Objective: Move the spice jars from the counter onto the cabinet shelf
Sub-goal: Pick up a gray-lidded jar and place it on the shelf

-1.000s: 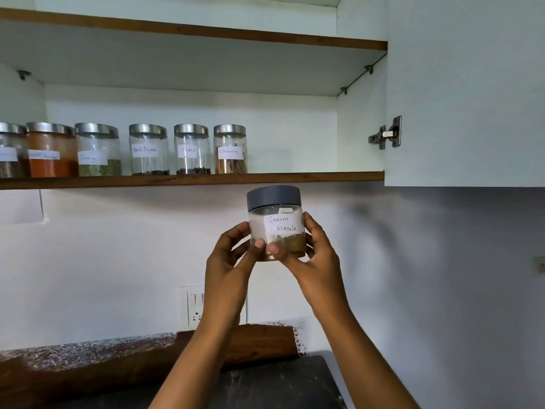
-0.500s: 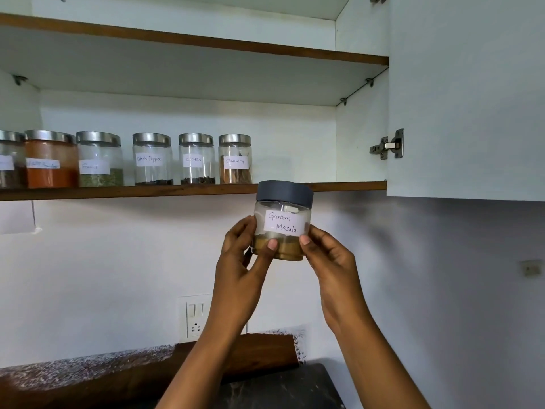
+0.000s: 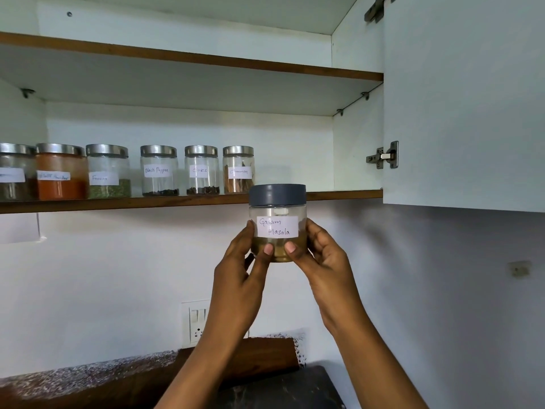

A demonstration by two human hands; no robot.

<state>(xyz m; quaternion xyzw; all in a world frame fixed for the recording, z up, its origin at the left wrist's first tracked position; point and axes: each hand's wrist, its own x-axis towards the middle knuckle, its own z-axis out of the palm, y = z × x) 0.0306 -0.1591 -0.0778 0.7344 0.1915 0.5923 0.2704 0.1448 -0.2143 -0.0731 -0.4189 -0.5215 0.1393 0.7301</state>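
From the head view, both hands are raised in front of the open cabinet, holding one jar between them. The left hand point(image 3: 236, 278) wraps the jar's left side, thumb pressed on the lower front; the right hand point(image 3: 327, 261) cups the right side, its thumb beside the other. The Garam Masala jar point(image 3: 277, 222) stands upright in that grip, grey lid level with the front edge of the cabinet shelf point(image 3: 339, 195), brownish powder at its bottom. Up and to the left of the hands, six steel-lidded jars point(image 3: 159, 171) sit in a row on the shelf. The nearest, Cinnamon point(image 3: 238, 169), is just behind the held jar's lid. Below the wrists lies the dark table point(image 3: 280, 391)
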